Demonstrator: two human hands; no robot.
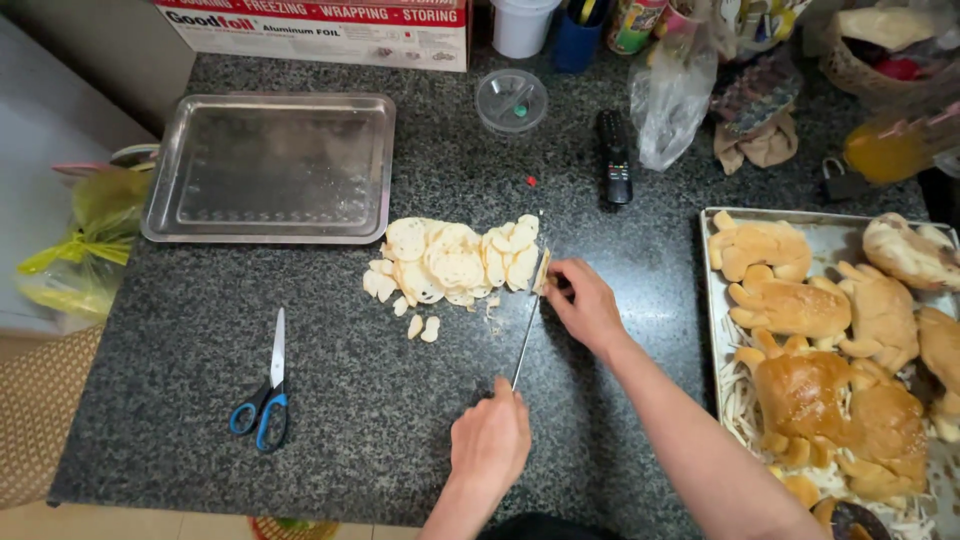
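Note:
My left hand [490,440] grips the handle of a long thin knife [527,335] whose blade runs away from me across the dark speckled counter [360,400]. The blade tip rests against a small end piece of bread [542,270], which my right hand [585,305] pins down with its fingertips. Just left of the blade lies a pile of thin, pale round bread slices [455,260], with a few small slices loose in front of it.
An empty metal tray [270,165] sits at the back left. Blue-handled scissors [265,400] lie at the front left. A baking tray [712,300] of browned shaped loaves fills the right side. A remote [613,155], plastic lid [511,100], bag [670,90] and long cardboard box [320,30] line the back.

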